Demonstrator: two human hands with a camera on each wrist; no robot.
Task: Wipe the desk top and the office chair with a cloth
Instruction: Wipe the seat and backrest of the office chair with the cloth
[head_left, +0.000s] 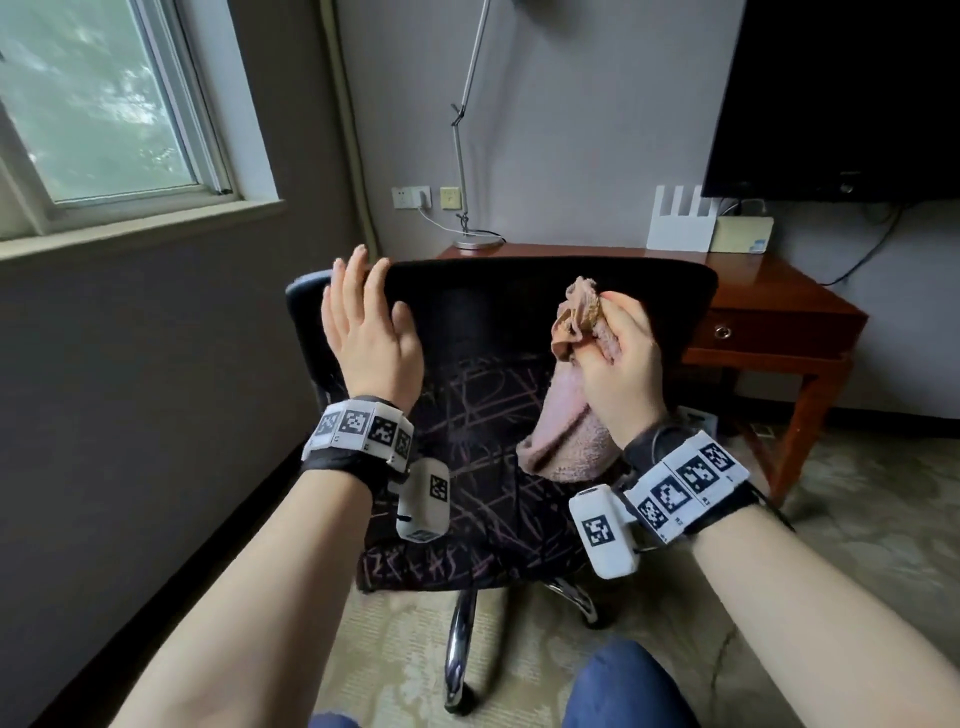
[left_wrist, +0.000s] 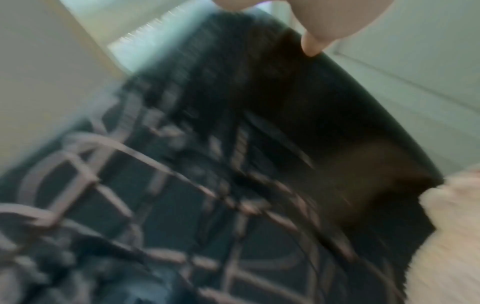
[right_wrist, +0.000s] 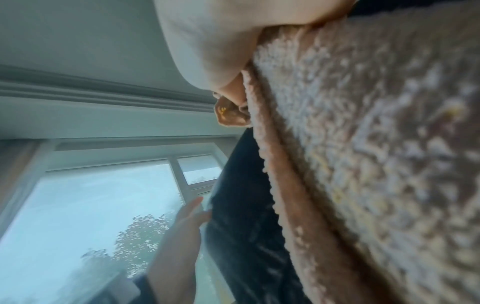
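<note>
- Grey walls and a window frame a wooden desk (head_left: 779, 283); the chair (head_left: 519, 322) stands before it.
- Right hand (head_left: 621, 358) clutches the bunched pink cloth (head_left: 566, 436), against the backrest.
- Left hand (head_left: 366, 332), fingers spread and holding nothing, nears the backrest's top corner.
- Best to steady that corner, then wipe downward in overlapping strokes.

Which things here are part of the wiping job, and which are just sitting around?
Part of the job: pink cloth gripped in right hand; office chair; desk; left hand, open.
Sitting around: lamp; router; television.
</note>
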